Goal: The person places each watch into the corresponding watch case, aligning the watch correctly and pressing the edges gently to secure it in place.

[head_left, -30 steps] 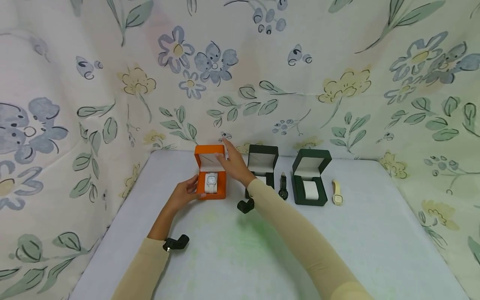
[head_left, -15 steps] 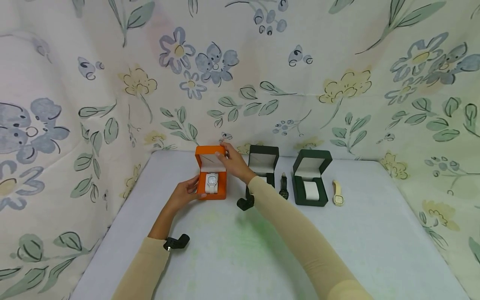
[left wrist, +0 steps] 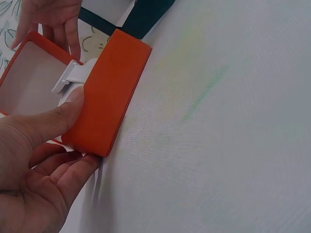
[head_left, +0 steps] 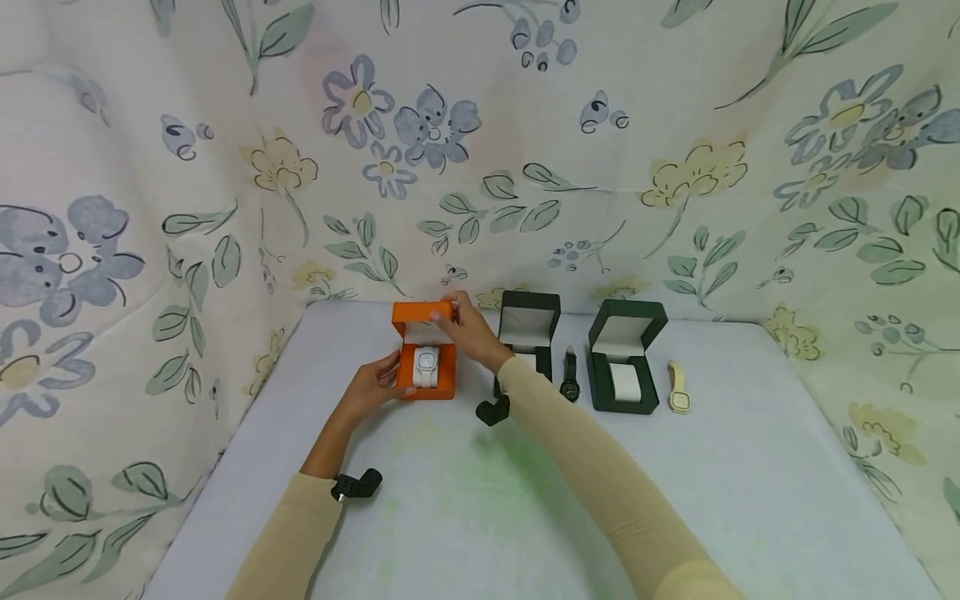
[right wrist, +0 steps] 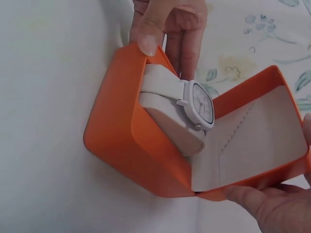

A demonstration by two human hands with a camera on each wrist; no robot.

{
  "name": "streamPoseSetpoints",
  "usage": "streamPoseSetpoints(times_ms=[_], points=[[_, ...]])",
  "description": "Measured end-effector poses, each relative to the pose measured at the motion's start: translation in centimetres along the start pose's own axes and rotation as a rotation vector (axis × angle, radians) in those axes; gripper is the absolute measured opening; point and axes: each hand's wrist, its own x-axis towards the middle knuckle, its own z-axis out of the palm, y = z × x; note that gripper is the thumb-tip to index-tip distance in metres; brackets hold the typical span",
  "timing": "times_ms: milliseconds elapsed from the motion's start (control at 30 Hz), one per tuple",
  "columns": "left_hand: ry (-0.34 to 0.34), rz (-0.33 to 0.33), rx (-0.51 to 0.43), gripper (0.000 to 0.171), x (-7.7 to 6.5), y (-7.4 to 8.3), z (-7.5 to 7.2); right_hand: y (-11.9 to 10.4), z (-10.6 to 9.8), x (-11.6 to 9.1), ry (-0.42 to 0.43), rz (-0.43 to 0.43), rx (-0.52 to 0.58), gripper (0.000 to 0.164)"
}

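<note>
An orange watch box (head_left: 447,372) stands on the table at the left, its lid (head_left: 409,312) partly raised. Inside, a white watch (head_left: 427,360) is wrapped round a pale cushion (right wrist: 170,121). My left hand (head_left: 370,385) grips the base at its left front corner, thumb over the front rim and fingers along the side in the left wrist view. With my right hand (head_left: 472,332) I hold the lid by its right side, thumb toward the inner face and fingers behind its top edge.
To the right stand a black open watch box (head_left: 529,302), a dark watch (head_left: 570,375), a dark green open box (head_left: 626,407) with a white cushion, and a gold watch (head_left: 679,396). A floral curtain (head_left: 480,167) hangs behind the white table (head_left: 465,500).
The right hand's fingers have closed over the lid's edge, and the lid has tipped slightly forward and down. The left hand keeps its hold on the base.
</note>
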Motion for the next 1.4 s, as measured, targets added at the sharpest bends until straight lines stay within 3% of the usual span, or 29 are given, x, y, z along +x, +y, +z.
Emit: streamPoseSetpoints(times_ms=[233, 467, 767, 1000, 1400], points=[[0.005, 0.009, -0.02, 0.088, 0.0, -0.5, 0.0, 0.4, 0.1, -0.5, 0.007, -0.039, -0.028, 0.047], [-0.014, -0.016, -0.037, 0.086, -0.2, 0.1, 0.0, 0.8, 0.3, -1.1, 0.024, -0.103, -0.072, 0.05], [-0.044, -0.027, -0.036, 0.08, -1.8, 3.3, -0.1, 1.3, 0.4, -1.5, 0.04, -0.15, -0.073, 0.05], [-0.011, -0.02, -0.034, 0.085, 0.0, -0.2, 0.0, 1.6, 0.8, -1.9, 0.051, -0.168, -0.017, 0.046], [-0.012, -0.047, -0.045, 0.084, -0.4, 0.1, -0.1, 2.1, 1.6, -2.8, 0.071, -0.163, 0.014, 0.043]])
